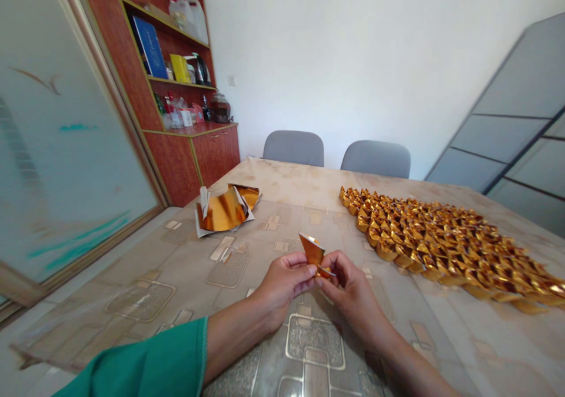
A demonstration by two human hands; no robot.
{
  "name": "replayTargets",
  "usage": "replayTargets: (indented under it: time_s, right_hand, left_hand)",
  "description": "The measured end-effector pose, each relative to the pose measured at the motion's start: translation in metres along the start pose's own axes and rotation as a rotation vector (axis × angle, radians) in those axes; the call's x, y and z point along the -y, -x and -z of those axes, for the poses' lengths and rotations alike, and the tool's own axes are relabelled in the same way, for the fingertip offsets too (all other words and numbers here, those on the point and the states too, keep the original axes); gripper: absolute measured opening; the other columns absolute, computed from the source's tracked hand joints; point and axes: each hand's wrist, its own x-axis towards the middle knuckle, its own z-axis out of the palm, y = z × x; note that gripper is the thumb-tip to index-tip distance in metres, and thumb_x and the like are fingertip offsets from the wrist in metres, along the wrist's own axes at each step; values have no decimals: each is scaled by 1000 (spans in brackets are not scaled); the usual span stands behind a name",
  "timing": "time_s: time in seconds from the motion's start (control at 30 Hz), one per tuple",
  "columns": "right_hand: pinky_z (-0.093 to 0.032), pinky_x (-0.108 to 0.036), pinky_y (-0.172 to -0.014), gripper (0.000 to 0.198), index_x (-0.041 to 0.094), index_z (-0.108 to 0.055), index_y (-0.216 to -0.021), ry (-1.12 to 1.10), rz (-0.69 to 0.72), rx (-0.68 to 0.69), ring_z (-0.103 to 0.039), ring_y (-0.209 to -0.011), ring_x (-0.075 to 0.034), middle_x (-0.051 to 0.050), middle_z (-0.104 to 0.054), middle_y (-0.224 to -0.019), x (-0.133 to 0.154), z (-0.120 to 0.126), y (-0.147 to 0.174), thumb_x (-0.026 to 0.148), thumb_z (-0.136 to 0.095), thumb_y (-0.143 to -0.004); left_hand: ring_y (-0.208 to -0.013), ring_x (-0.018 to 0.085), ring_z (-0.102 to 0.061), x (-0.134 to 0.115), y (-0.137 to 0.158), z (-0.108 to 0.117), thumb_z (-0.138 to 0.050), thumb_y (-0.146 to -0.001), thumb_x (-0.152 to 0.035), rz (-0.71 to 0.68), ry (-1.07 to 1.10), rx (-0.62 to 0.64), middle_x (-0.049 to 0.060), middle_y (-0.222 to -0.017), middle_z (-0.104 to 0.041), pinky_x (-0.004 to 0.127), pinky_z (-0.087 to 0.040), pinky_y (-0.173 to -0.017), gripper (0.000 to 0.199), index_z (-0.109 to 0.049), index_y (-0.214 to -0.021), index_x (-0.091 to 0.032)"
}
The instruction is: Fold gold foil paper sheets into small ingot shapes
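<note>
A partly folded piece of gold foil paper (312, 249) is held up between both hands above the table. My left hand (286, 282) pinches it from the left, thumb on top. From the right, the thumb and fingers of my right hand (346, 282) grip its lower corner. One pointed flap stands upright with a pale edge; the lower folds are partly hidden by my fingers. Ahead and to the left lies a loose stack of gold foil sheets (223, 209) with white backs, curling upward. Many folded gold foil pieces (424, 232) stand in close rows on the right.
A patterned plastic cloth covers the table (247, 338). Two grey chairs (293, 147) stand at its far side against a white wall. A red-brown cabinet (216, 150) with bottles, a kettle and jugs is at the back left, near a frosted glass door (75, 120).
</note>
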Motion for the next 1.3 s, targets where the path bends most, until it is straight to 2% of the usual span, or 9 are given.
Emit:
replayTargets:
  time_s: [0.2,0.33,0.43,0.53,0.67,0.77,0.97,1.07,1.3]
  right_hand:
    - [-34,-27,-57,15,22,-56,-85,-122,-57,9,-45,-63,-14,3,-53,-74,-2,0,2,29,-69,-80]
    - [-39,-28,-63,20,23,-57,-91,-211,-8,6,-50,-73,-16,1,-55,-82,-4,1,3,36,-70,-83]
    - [-41,-28,-65,23,25,-56,-92,-244,25,-19,-50,-75,-16,2,-55,-82,3,2,2,37,-72,-82]
    - [-42,-28,-64,26,24,-57,-89,-292,-7,-35,-52,-73,-17,1,-56,-79,12,4,1,41,-74,-79]
    - [-40,-27,-60,29,21,-61,-78,-264,-100,-20,-50,-64,-15,1,-57,-71,15,7,0,47,-75,-76]
    - [-38,-27,-57,31,21,-62,-72,-221,-102,-46,-47,-59,-15,2,-55,-65,14,8,0,50,-74,-76]
    - [-41,-27,-60,31,22,-63,-83,-252,-115,-45,-52,-66,-16,0,-60,-74,10,6,1,50,-74,-77]
    - [-38,-27,-56,34,20,-62,-76,-242,-158,-11,-48,-61,-15,1,-57,-68,8,6,1,52,-74,-76]
    - [-39,-27,-61,29,21,-61,-74,-182,-55,-36,-50,-65,-16,1,-58,-70,4,7,2,47,-72,-80]
  left_hand:
    - [-77,15,-66,0,1,0,-88,-57,-21,-5,17,23,9,-87,-74,25,-48,-75,33,-75,-86,-10]
    - [-78,15,-65,-2,2,-1,-88,-58,-22,-23,28,42,7,-86,-73,26,-47,-77,33,-74,-85,-11]
    - [-76,12,-63,-3,2,-2,-89,-58,-21,-25,59,22,5,-86,-72,24,-46,-74,36,-73,-89,-13]
    - [-72,9,-60,-4,3,-2,-88,-59,-20,-27,78,12,2,-86,-71,22,-45,-70,37,-72,-92,-15]
    - [-75,10,-60,-3,4,-1,-87,-63,-21,-63,54,51,3,-90,-71,24,-45,-74,34,-73,-93,-15]
    - [-78,11,-60,-1,4,-2,-85,-65,-21,-118,14,58,4,-91,-71,24,-45,-75,32,-73,-94,-15]
    - [-79,13,-60,-2,6,-5,-83,-67,-22,-182,1,3,3,-88,-71,24,-46,-74,27,-73,-90,-16]
    - [-81,14,-61,-2,5,-3,-84,-66,-23,-170,21,20,4,-88,-71,25,-46,-76,30,-73,-92,-15]
    - [-79,12,-60,0,2,-1,-82,-68,-18,-141,31,94,4,-89,-71,24,-46,-76,29,-72,-95,-14]
